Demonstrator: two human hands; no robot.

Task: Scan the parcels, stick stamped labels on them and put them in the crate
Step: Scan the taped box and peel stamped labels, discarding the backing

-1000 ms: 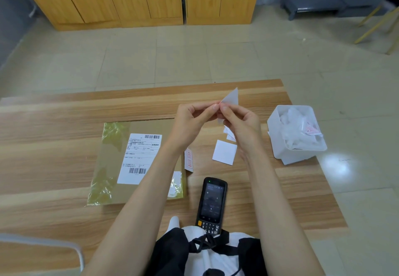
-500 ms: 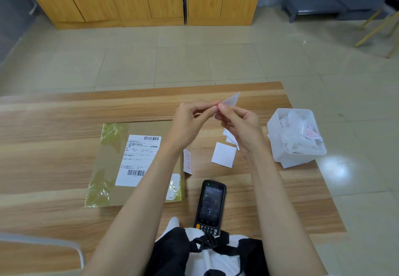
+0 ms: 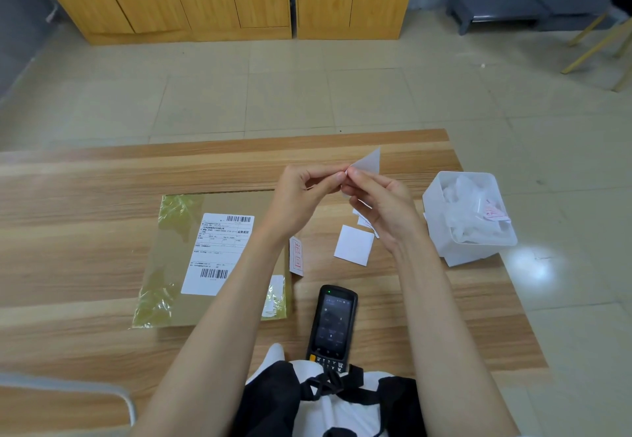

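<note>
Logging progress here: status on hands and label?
Left hand and right hand both pinching white label. Parcel on table, label not stuck. Nothing in the way.

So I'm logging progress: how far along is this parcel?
Looks partly done: the scanner is set down beside the parcel. In hand: both hands, left and right, pinch a label, apparently peeling it. Left: sticking it on and crating; no crate visible.

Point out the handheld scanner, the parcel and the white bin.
handheld scanner (image 3: pixel 333 323): head view, middle of its dark screen.
parcel (image 3: pixel 178 300): head view, bare brown face left of the shipping label.
white bin (image 3: pixel 434 211): head view, its left outer wall.
</note>
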